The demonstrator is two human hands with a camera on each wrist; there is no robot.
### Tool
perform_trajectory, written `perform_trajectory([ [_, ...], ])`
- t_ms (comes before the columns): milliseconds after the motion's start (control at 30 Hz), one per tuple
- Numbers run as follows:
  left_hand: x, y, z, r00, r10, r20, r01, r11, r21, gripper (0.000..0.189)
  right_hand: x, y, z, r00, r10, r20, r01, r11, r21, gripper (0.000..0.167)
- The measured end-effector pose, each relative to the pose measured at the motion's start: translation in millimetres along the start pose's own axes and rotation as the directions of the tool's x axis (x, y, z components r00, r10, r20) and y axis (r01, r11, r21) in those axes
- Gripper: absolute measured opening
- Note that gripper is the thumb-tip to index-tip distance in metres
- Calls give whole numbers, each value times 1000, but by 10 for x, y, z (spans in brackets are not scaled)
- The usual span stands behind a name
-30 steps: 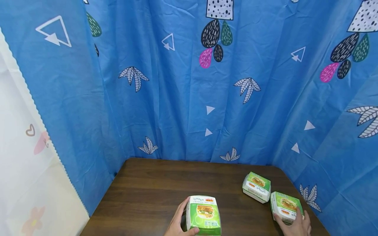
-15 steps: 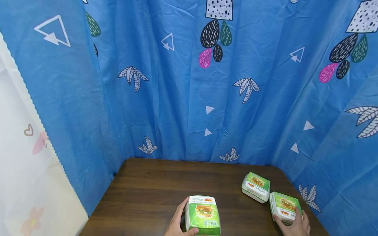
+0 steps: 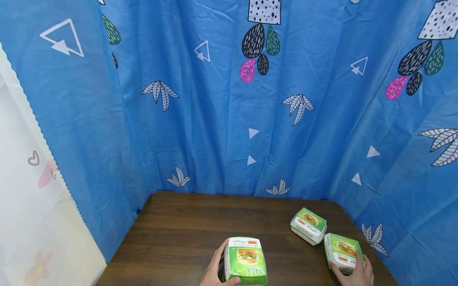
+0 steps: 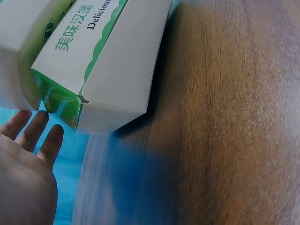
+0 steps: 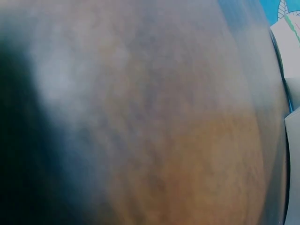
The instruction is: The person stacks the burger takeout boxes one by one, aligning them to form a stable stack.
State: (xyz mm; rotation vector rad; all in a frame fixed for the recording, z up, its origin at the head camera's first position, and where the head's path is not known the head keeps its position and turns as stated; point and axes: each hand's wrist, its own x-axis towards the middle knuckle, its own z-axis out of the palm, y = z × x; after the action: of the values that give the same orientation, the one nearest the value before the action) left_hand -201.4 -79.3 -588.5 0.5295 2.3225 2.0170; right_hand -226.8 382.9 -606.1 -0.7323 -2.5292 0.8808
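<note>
In the head view my left hand (image 3: 214,274) grips a green-and-white hamburger box (image 3: 247,258) at the front middle, fingers on its left side and thumb over its near edge. The left wrist view shows a box (image 4: 124,70) low against the table, with another box or box part (image 4: 21,28) against it. At the front right my right hand (image 3: 358,275) holds another hamburger box (image 3: 341,248) by its near corner, thumb left and fingers right. A third hamburger box (image 3: 308,225) lies just behind it, nearly touching. The right wrist view is mostly blurred; box edges (image 5: 294,136) show at its right.
The boxes are on a dark wooden table (image 3: 200,222). A blue patterned curtain (image 3: 214,131) hangs behind it and along its right side. A pale cloth (image 3: 32,190) hangs at the far left.
My right hand and its hamburger box have shifted slightly left, and the box behind has moved slightly left with them. The left hand keeps its grip in nearly the same place.
</note>
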Motion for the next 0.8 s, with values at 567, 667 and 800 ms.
perform_trajectory([
  [567, -21, -32, 31, 999, 38, -26, -38, 999, 36, 98, -80, 35, 77, 999, 23, -27, -23, 1000, 10, 113],
  [667, -18, -17, 29, 1000, 12, -21, -12, 1000, 28, 97, -85, 30, 80, 999, 30, -13, -30, 1000, 6, 114],
  [800, -9, -3, 23, 1000, -1, -23, 2, 999, 42, 96, -93, 17, 89, 1000, 7, -14, -6, 1000, 22, 113],
])
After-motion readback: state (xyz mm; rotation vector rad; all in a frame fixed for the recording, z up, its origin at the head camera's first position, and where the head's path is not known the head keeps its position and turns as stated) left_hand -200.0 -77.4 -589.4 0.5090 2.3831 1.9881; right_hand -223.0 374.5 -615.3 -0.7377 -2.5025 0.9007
